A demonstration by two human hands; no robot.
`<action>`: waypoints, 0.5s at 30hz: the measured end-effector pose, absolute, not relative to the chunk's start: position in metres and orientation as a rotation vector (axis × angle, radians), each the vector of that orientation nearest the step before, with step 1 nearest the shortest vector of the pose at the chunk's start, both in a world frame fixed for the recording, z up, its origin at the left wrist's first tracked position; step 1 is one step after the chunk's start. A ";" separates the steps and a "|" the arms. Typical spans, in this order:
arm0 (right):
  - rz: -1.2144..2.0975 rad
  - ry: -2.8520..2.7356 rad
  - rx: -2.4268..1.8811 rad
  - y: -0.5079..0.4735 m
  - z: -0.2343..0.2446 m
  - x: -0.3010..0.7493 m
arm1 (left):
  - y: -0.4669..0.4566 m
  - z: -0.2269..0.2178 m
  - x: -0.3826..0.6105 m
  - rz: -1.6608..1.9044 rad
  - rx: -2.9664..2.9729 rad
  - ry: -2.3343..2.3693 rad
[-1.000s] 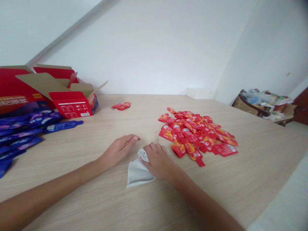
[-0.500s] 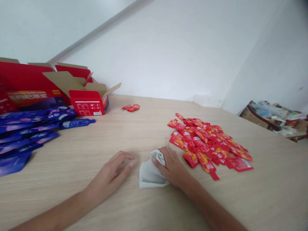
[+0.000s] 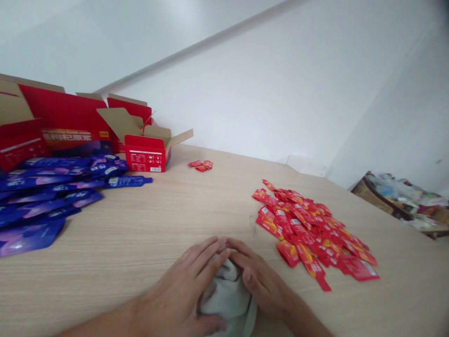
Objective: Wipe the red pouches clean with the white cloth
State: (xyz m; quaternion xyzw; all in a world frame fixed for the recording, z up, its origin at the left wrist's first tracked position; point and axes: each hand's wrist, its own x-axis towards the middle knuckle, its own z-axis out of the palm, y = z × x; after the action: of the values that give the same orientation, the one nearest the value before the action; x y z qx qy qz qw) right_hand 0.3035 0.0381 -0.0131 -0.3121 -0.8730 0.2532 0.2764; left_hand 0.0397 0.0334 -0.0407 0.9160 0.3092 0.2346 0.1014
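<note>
A plain indoor room, like a small packing room, though whether in a home or workshop cannot be told: white walls (image 3: 280, 93) rise beyond the left hand (image 3: 187, 283) and right hand (image 3: 264, 283), above a wood-grain bench (image 3: 168, 220). Left of the hands, open printed boxes (image 3: 145, 154) stand near blue pouches (image 3: 52, 187); right of them lie heaped red sachets (image 3: 312, 229) and, farther off, clutter (image 3: 403, 192)

On my feed I can read 枸杞原浆 in pale characters on the large red box (image 3: 72, 114). The small red box (image 3: 145, 157) shows me a barcode below illegible white print, and I can't decipher the lettering on the red sachets (image 3: 308, 225) or blue pouches (image 3: 52, 182).
</note>
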 end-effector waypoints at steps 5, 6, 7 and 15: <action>0.384 -1.975 -1.156 0.079 0.017 0.340 | 0.033 -0.031 0.042 0.451 2.580 0.954; 0.321 -1.945 -1.272 0.094 0.025 0.346 | 0.032 -0.027 0.043 0.422 2.553 0.967; 0.235 -1.980 -1.412 0.112 0.035 0.352 | 0.032 -0.023 0.043 0.410 2.532 0.978; -0.131 -2.118 -2.453 0.271 0.056 0.399 | 0.044 -0.051 0.043 0.679 2.758 0.813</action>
State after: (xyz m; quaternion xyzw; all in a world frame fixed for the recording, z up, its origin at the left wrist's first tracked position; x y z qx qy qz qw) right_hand 0.3986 0.2707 0.0561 -0.7554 -0.6521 -0.0404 -0.0508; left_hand 0.0429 0.0442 -0.0509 0.9294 0.2739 0.2290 0.0937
